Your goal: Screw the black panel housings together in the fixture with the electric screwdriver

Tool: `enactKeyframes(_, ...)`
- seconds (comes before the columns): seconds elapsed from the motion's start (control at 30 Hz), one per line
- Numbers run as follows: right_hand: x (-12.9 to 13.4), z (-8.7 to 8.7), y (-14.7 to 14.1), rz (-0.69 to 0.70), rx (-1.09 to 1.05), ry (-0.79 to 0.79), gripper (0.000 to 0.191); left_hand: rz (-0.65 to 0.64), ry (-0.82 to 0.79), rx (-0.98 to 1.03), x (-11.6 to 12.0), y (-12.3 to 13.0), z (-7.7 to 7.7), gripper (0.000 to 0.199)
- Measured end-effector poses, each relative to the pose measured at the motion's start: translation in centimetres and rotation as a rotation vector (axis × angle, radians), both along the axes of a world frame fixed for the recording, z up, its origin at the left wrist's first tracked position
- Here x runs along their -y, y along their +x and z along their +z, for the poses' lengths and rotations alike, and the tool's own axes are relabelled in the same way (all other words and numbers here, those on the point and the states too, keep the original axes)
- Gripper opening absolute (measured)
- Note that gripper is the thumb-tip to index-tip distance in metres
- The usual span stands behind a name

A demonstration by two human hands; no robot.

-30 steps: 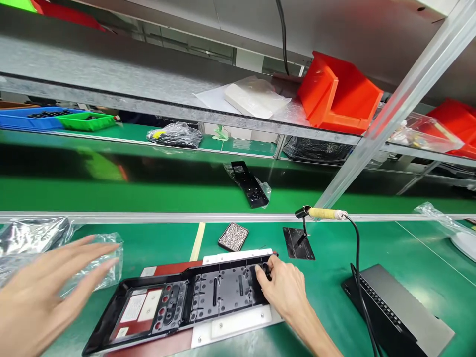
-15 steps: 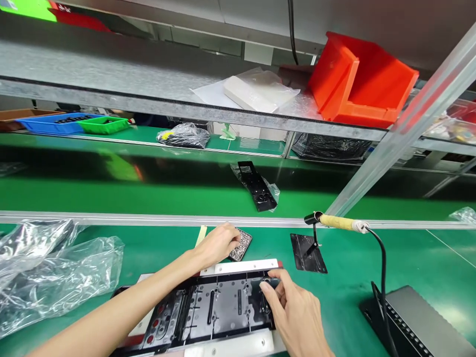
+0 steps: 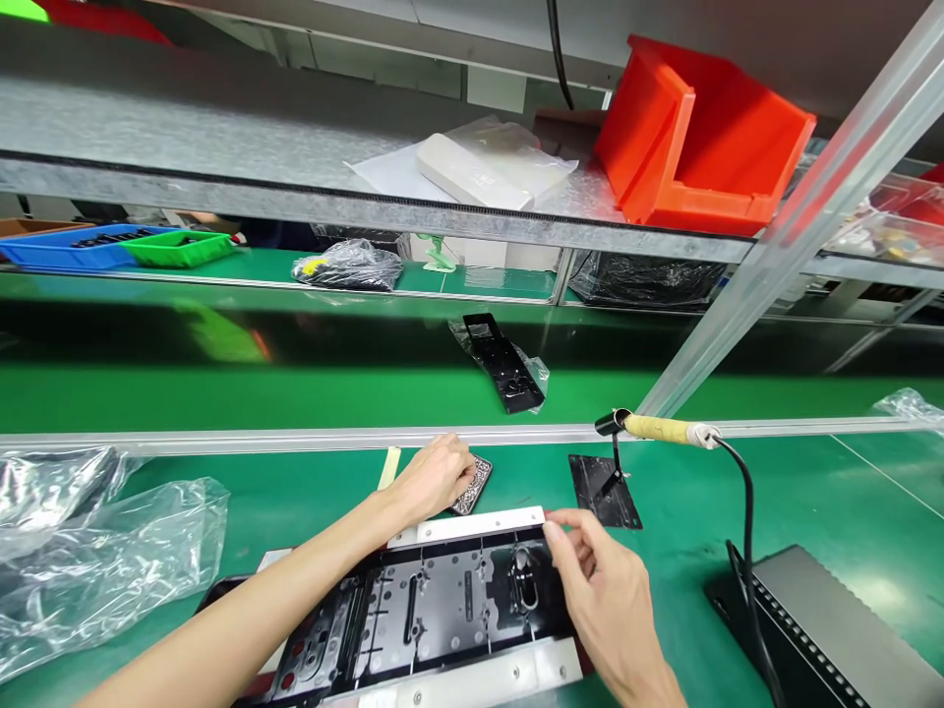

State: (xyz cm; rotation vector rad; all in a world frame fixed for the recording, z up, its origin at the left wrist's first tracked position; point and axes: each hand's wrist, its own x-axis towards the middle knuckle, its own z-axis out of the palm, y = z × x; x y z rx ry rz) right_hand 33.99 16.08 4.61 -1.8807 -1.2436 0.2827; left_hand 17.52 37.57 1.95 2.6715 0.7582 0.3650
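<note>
A black molded panel [image 3: 442, 600] with ribs and holes lies in a fixture with white bars [image 3: 472, 526] along its long sides. My left hand [image 3: 439, 477] reaches across it to a small dark tray of tiny metal parts [image 3: 476, 485] just beyond the far bar. Its fingers are curled together over the tray; the tips are hidden, so what they hold cannot be made out. At the panel's right end is my right hand [image 3: 609, 590], thumb and index finger closed at the far corner of the fixture, other fingers curled under.
Clear plastic bags [image 3: 147, 551] lie left. A soldering iron with a yellow-wrapped handle [image 3: 660, 429] rests in a stand [image 3: 605, 490]; its cable hangs before a dark grey casing [image 3: 833, 619]. Beyond the rail lies a black part [image 3: 505, 364]. A red bin [image 3: 708, 147] sits on the shelf above.
My right thumb and index finger have moved off the panel's right end to the fixture's far corner, uncovering an oval fitting. My left hand stays at the tray. The view has shifted slightly.
</note>
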Motion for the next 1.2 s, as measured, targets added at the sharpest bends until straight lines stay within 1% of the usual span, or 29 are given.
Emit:
enactKeyframes(0.07, -0.1, 0.4, 1.0, -0.076, -0.154, 0.044, 0.036, 0.037, -0.036, 0.030, 0.1, -0.1, 0.5, 0.025)
enactKeyframes(0.1, -0.2, 0.6, 1.6, -0.127, -0.223, 0.091, 0.038, 0.067, -0.061, 0.048, 0.1, -0.3, 0.9, 0.024)
enactKeyframes(0.17, -0.6, 0.5, 2.8, -0.255, -0.329, 0.224, 0.043, 0.138, -0.123, 0.083, 0.4, -0.8, 1.8, 0.022)
enactKeyframes(0.27, -1.8, 0.3, 4.6, -0.406, -0.438, 0.435, 0.060, 0.229, -0.218, 0.116, 1.3, -2.0, 3.1, 0.020)
enactKeyframes(0.3, -2.4, 0.3, 5.2, -0.434, -0.441, 0.472, 0.064, 0.246, -0.242, 0.122, 1.8, -2.4, 3.5, 0.020)
enactKeyframes(0.37, -3.7, 0.6, 6.2, -0.490, -0.371, 0.538, 0.070, 0.268, -0.272, 0.129, 3.2, -3.4, 4.3, 0.022)
enactKeyframes(0.43, -5.0, 1.2, 7.0, -0.540, -0.239, 0.580, 0.074, 0.260, -0.283, 0.137, 5.0, -4.3, 4.7, 0.024)
enactKeyframes(0.47, -5.6, 1.5, 7.3, -0.574, -0.164, 0.609, 0.077, 0.234, -0.284, 0.146, 6.1, -4.7, 4.9, 0.023)
enactKeyframes(0.5, -6.2, 1.8, 7.5, -0.583, -0.100, 0.643, 0.079, 0.186, -0.281, 0.155, 7.2, -5.1, 4.9, 0.022)
enactKeyframes(0.53, -6.8, 2.1, 7.6, -0.571, -0.062, 0.686, 0.076, 0.131, -0.275, 0.161, 8.2, -5.3, 4.8, 0.022)
enactKeyframes(0.57, -7.4, 2.3, 7.7, -0.557, -0.046, 0.735, 0.068, 0.079, -0.260, 0.180, 9.2, -5.6, 4.7, 0.023)
enactKeyframes(0.63, -8.3, 2.5, 7.7, -0.533, -0.045, 0.808, 0.043, -0.012, -0.210, 0.219, 10.8, -5.7, 4.0, 0.021)
enactKeyframes(0.67, -8.7, 2.6, 7.7, -0.516, -0.059, 0.833, 0.034, -0.048, -0.182, 0.233, 11.4, -5.7, 3.6, 0.019)
enactKeyframes(0.7, -9.0, 2.7, 7.5, -0.493, -0.079, 0.858, 0.031, -0.081, -0.154, 0.239, 11.8, -5.6, 3.1, 0.017)
enactKeyframes(0.77, -9.3, 3.2, 7.2, -0.438, -0.122, 0.931, 0.025, -0.145, -0.102, 0.221, 12.3, -5.4, 2.3, 0.016)
enactKeyframes(0.83, -9.3, 4.1, 6.8, -0.408, -0.121, 1.030, 0.019, -0.207, -0.054, 0.173, 12.5, -5.3, 1.9, 0.017)
enactKeyframes(0.93, -8.7, 6.0, 6.3, -0.403, -0.059, 1.138, 0.013, -0.282, 0.010, 0.069, 12.6, -5.3, 2.3, 0.019)
enactKeyframes(1.07, -7.9, 8.3, 5.9, -0.417, -0.020, 1.283, 0.011, -0.293, 0.069, -0.056, 13.0, -5.0, 3.6, 0.020)
enactKeyframes(1.13, -7.4, 9.1, 5.4, -0.392, -0.020, 1.322, 0.008, -0.298, 0.074, -0.075, 13.0, -4.9, 3.6, 0.022)
enactKeyframes(1.2, -6.9, 9.9, 4.7, -0.338, -0.065, 1.354, 0.007, -0.306, 0.072, -0.029, 12.9, -5.0, 3.1, 0.021)
